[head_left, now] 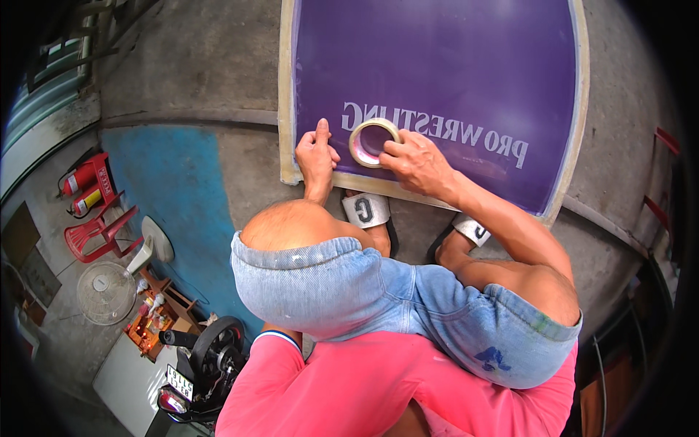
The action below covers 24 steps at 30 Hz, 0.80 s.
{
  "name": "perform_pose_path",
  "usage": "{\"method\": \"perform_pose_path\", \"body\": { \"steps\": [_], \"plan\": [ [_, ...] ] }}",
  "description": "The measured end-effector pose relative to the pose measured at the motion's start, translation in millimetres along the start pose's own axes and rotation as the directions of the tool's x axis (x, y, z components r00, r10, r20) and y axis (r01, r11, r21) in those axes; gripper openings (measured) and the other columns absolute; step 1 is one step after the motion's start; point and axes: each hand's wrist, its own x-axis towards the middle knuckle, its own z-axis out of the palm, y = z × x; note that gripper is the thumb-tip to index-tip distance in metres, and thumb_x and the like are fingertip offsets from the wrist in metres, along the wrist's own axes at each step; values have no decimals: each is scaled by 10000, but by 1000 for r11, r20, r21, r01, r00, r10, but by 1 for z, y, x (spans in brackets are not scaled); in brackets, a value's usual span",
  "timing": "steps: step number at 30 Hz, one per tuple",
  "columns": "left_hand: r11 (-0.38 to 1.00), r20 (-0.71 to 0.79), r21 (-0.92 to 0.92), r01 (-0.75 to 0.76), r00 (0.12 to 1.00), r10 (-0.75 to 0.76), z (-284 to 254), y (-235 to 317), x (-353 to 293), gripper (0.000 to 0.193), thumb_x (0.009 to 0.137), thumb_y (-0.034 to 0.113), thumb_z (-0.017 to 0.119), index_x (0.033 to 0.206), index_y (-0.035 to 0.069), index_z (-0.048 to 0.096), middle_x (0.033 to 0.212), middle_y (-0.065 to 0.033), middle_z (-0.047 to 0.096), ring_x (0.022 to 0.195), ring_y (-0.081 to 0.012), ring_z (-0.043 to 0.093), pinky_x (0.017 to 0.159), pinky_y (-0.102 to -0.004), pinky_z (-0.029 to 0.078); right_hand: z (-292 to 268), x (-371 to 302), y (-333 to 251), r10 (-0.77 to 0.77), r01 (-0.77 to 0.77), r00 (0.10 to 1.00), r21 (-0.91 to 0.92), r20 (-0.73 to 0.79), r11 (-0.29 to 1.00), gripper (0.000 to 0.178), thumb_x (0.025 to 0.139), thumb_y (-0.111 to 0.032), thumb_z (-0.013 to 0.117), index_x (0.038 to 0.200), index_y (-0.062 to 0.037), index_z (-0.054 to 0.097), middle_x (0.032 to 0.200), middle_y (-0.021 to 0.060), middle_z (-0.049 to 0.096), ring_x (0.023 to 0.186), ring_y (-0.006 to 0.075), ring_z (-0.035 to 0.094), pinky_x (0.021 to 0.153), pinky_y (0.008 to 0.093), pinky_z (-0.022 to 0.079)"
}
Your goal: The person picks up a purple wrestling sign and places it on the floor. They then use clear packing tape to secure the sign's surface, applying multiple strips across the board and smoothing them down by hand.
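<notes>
Taping, apparently: the right hand (419, 166) grips a tape roll (354, 151) over the near edge of the purple screen (437, 58); the left hand (315, 158), apart, curls, its hold unclear. Next likely calls for even tension between both.

- A red, cylindrical fire extinguisher (84, 178) is standing at the left of the frame, and a second extinguisher with a yellow label (87, 202) is sitting just below it.
- A glossy red plastic chair (93, 239) is showing beneath them.
- A white fan with a round wire cage (106, 293) is appearing at the lower left.
- A brown wooden shelf unit (178, 309) is holding small orange and white objects (149, 317) near the fan.
- A black motorcycle with a red tail lamp (172, 400) is standing farther down.
- A flat blue painted patch (164, 189) is spreading across the left.
</notes>
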Motion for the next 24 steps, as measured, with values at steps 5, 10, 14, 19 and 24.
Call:
{"method": "perform_pose_path", "body": {
  "steps": [5, 10, 14, 19, 24],
  "plan": [
    [914, -121, -76, -399, 913, 389, 15, -4, 7, 231, 1002, 256, 616, 944, 33, 607, 665, 0, 602, 578, -45, 508, 537, -190, 393, 11, 3, -5, -10, 10, 995, 0, -104, 1000, 92, 761, -140, 616, 839, -92, 610, 874, 33, 557, 834, 225, 567, 726, 353, 484],
    [448, 358, 299, -842, 534, 765, 7, -9, -30, 486, 977, 275, 604, 1362, -11, 530, 1304, -175, 624, 1255, -343, 556, 1102, -464, 374, -6, -49, -12, 91, -100, 986, -60, -141, 993, 101, 739, -125, 626, 823, -104, 572, 848, 32, 531, 809, 209, 547, 683, 337, 459],
    [299, 563, 397, -868, 487, 667, 10, -29, -35, 669, 977, 403, 567, 1473, -13, 398, 1465, -167, 493, 1410, -336, 402, 1184, -524, 226, -46, -128, -2, 356, -382, 908, -88, -220, 920, 235, 675, -10, 658, 897, -75, 614, 871, 52, 584, 766, 250, 536, 677, 371, 470],
    [293, 554, 439, -850, 512, 656, 1, -44, -31, 667, 981, 379, 560, 1495, 0, 367, 1514, -139, 445, 1459, -318, 323, 1202, -513, 175, -81, -243, -2, 619, -706, 668, -87, -413, 703, 203, 750, 33, 664, 936, -49, 660, 917, 85, 652, 804, 276, 577, 704, 376, 480],
    [158, 565, 606, -779, 562, 604, -10, -48, -34, 588, 974, 348, 574, 1476, 71, 442, 1551, -119, 397, 1486, -304, 265, 1197, -570, 108, -90, -265, -4, 606, -731, 601, -52, -521, 681, 200, 787, 6, 714, 974, -39, 660, 921, 103, 661, 814, 312, 602, 738, 396, 482]
  ]
}}
